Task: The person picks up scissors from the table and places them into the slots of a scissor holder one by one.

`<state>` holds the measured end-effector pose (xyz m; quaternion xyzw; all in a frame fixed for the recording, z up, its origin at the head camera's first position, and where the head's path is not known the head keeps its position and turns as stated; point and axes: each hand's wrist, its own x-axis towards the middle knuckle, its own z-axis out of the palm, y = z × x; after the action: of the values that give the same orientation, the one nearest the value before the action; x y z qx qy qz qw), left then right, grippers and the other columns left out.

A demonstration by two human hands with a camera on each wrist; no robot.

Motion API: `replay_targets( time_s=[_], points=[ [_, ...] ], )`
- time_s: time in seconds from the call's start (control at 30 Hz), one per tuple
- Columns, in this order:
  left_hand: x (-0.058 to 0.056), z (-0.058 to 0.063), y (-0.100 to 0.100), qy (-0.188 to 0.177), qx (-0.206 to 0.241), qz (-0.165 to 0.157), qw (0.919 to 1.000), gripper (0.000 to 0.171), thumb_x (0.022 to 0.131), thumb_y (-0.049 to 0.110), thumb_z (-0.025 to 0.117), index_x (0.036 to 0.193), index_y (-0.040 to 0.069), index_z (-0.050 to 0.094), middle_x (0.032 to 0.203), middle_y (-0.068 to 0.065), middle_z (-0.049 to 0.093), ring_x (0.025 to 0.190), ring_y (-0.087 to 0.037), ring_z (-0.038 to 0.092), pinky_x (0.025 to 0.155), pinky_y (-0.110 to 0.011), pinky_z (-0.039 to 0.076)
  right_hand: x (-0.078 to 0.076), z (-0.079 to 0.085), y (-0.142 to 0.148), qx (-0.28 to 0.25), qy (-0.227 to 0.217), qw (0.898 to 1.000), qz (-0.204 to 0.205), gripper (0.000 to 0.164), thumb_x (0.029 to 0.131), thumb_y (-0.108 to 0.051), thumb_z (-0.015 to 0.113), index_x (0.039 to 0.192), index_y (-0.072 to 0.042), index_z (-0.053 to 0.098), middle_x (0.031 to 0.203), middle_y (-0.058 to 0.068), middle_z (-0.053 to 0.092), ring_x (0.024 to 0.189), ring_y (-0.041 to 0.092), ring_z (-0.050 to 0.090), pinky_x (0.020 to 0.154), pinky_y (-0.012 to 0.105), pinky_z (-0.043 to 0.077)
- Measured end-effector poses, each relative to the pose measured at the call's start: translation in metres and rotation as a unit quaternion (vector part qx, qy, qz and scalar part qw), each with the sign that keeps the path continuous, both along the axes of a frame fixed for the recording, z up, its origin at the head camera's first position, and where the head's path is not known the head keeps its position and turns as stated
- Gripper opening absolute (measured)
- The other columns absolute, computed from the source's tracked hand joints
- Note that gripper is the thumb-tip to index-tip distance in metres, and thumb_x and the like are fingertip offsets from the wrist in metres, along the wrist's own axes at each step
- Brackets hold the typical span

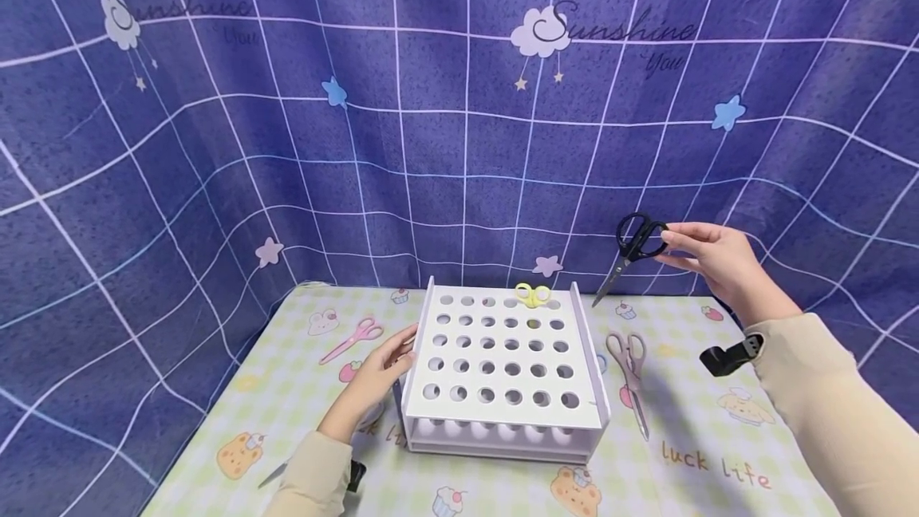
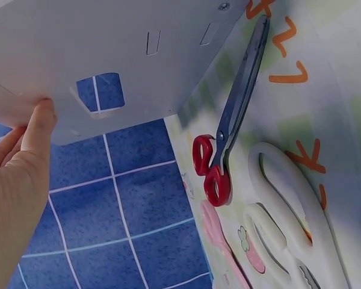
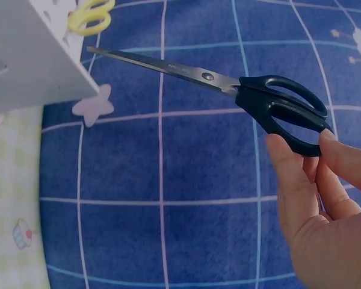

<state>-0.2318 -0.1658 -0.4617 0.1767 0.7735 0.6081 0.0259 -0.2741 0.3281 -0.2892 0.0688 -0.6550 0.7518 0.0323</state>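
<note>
My right hand (image 1: 718, 258) pinches a pair of black-handled scissors (image 1: 628, 250) by one finger loop, up in the air right of the rack. The blades are together and slant down to the left; in the right wrist view the scissors (image 3: 253, 99) tip lies near the rack's edge. A white rack (image 1: 500, 356) with rows of round holes stands mid-table. Yellow-handled scissors (image 1: 533, 297) stand in its back row, handles up. Against the rack's left side panel (image 2: 168, 72), my left hand (image 1: 376, 369) rests its fingertips.
Pink scissors (image 1: 352, 341) lie left of the rack, and pinkish-grey scissors (image 1: 632, 377) lie to its right. The left wrist view also shows red-handled scissors (image 2: 222, 144) and white-handled scissors (image 2: 317, 214) on the table. A blue gridded curtain (image 1: 431, 142) hangs behind.
</note>
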Motion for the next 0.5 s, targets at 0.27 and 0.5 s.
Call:
replay_targets(
  time_s=[0.27, 0.5],
  points=[
    [-0.001, -0.001, 0.000, 0.006, -0.003, -0.003, 1.0000, 0.053, 0.099, 0.009, 0.050, 0.149, 0.000, 0.033, 0.147, -0.025, 0.042, 0.137, -0.039, 0.040, 0.113, -0.036, 0.037, 0.000, 0.003, -0.022, -0.013, 0.015, 1.000, 0.009, 0.012, 0.087, 0.000, 0.068, 0.085, -0.010, 0.075, 0.084, -0.004, 0.074, 0.073, 0.011, 0.071, 0.075, 0.027, 0.061],
    [0.001, 0.000, 0.001, 0.011, -0.011, 0.008, 0.9998, 0.053, 0.099, 0.010, 0.050, 0.149, 0.001, 0.034, 0.146, -0.024, 0.044, 0.136, -0.038, 0.043, 0.113, -0.040, 0.037, -0.002, 0.002, -0.043, 0.027, 0.009, 1.000, 0.002, 0.010, 0.087, -0.002, 0.069, 0.083, -0.010, 0.074, 0.080, -0.006, 0.073, 0.071, 0.008, 0.068, 0.074, 0.027, 0.061]
  ],
)
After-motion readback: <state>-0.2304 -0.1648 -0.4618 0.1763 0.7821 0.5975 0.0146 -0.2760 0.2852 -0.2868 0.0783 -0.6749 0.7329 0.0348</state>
